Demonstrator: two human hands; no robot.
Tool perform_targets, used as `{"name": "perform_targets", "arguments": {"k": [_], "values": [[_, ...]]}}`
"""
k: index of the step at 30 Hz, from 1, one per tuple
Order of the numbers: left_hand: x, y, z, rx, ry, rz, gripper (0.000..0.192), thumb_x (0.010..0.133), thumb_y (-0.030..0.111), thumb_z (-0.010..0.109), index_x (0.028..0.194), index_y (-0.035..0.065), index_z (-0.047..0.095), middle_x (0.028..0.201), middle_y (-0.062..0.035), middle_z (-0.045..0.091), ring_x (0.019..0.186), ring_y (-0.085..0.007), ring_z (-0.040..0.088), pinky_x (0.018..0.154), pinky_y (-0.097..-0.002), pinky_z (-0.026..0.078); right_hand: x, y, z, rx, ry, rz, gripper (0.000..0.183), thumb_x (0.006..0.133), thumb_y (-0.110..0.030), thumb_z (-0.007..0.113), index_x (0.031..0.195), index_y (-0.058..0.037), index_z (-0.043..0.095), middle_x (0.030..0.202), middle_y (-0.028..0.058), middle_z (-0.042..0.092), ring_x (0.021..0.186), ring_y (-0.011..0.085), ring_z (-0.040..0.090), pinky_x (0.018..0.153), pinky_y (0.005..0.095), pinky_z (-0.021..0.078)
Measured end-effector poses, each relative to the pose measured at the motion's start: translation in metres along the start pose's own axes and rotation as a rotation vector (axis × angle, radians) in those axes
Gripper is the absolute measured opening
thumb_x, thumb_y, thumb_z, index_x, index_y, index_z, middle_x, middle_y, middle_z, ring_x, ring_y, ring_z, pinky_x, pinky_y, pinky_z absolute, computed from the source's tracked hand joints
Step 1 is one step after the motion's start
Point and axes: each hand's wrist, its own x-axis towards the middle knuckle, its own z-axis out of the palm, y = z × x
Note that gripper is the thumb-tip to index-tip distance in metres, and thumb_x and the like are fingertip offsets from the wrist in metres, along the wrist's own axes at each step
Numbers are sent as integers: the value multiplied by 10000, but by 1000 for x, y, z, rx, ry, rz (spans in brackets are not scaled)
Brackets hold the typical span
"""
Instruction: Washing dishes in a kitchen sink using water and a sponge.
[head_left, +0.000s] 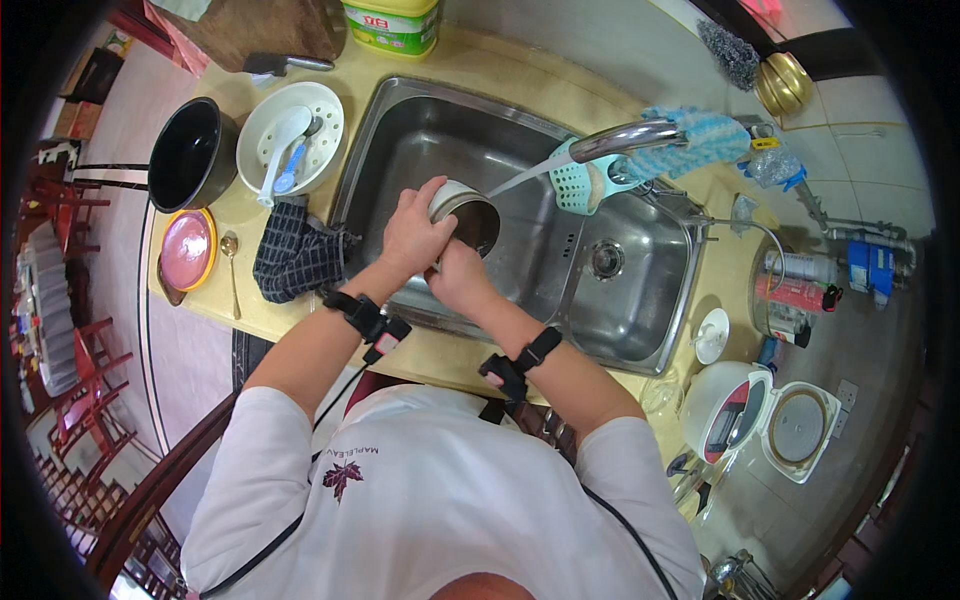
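Observation:
My left hand (415, 234) is wrapped around the pale side of a cylindrical container (476, 225), tilted over the large basin of a stainless steel sink (517, 150). At the container's lower rim, my right hand (460, 276) is closed on its edge or handle; its fingertips are hidden. The container's mouth faces right and its inside looks dark. From the chrome faucet (626, 140) a stream of water (529, 176) runs down to the container's upper rim. Black straps with small devices sit on both wrists.
Left of the sink are a checked cloth (289, 251), a white strainer (251, 142) with spoons, a black pot (187, 161), a pink lid (187, 251) and a cleaver (274, 64). A mint caddy (576, 187) hangs by the faucet. An open rice cooker (724, 409) stands at right.

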Motion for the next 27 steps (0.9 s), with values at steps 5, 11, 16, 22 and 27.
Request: {"name": "perform_targets", "arguments": {"k": [5, 11, 16, 22, 27], "values": [[15, 7, -23, 168, -397, 54, 637, 682, 266, 622, 1277, 91, 478, 1081, -246, 537, 972, -385, 550, 893, -378, 447, -14, 46, -12, -746, 117, -563, 292, 738, -99, 508, 991, -2, 616, 1060, 152, 610, 1082, 271, 526, 970, 404, 361], [-13, -26, 23, -481, -40, -436, 786, 672, 309, 640, 1363, 64, 356, 1172, -245, 497, 1073, -382, 509, 911, -382, 438, -10, -9, -1, -251, 23, 15, 201, 733, -41, 524, 922, -2, 581, 908, 145, 612, 931, 298, 576, 851, 403, 438], [-12, -25, 2, -24, -8, -82, 609, 746, 262, 580, 1321, 147, 416, 1163, -234, 479, 1030, -393, 524, 894, -414, 440, -14, 31, -3, -430, 326, -617, 217, 736, -79, 494, 917, -16, 597, 885, 150, 611, 927, 294, 574, 879, 438, 421], [-9, 4, 2, 3, 42, -29, 614, 738, 277, 600, 1319, 197, 418, 1159, -188, 474, 1018, -400, 528, 888, -427, 446, -10, 27, 2, -599, 202, -384, 159, 687, -124, 564, 805, -27, 610, 898, 132, 594, 904, 274, 541, 829, 390, 426], [-12, -1, -5, -3, 20, -79, 612, 734, 307, 596, 1310, 178, 435, 1161, -200, 482, 1033, -399, 526, 899, -420, 442, -18, 16, 7, -308, 252, -271, 151, 706, -131, 556, 808, -42, 623, 904, 114, 598, 943, 258, 549, 855, 369, 415]]}}
